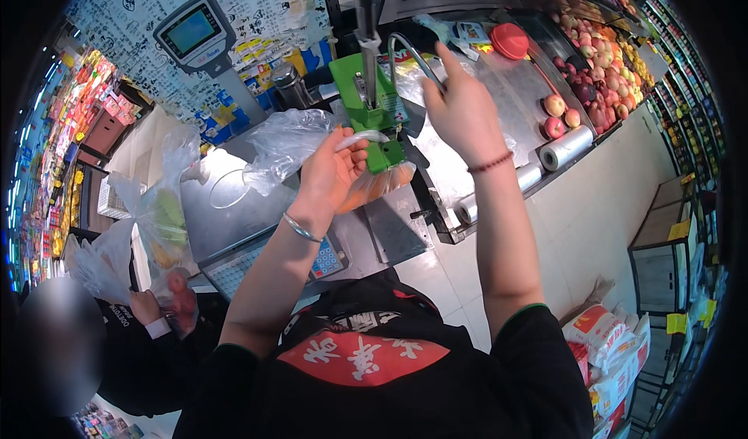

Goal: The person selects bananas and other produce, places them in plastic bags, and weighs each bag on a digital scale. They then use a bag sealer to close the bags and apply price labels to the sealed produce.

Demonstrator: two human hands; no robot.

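Note:
A green bag-neck sealer (366,100) stands upright on the metal counter, with a curved metal lever (413,56) at its far right. My right hand (467,116) is on the lever's end, thumb and palm against it, one finger pointing up. My left hand (331,170) grips the twisted neck (362,138) of a clear plastic bag at the sealer's lower front. Below the sealer hangs the bag's filled part (386,186), with orange contents that I cannot make out; my left hand and wrist partly cover it.
Left of the sealer are a loose clear bag (288,147), a scale display (195,32) and a keypad (327,260). At right lie plastic film rolls (566,148), apples (555,105) and a red lid (509,42). Another person's hand (145,306) holds bagged produce at lower left.

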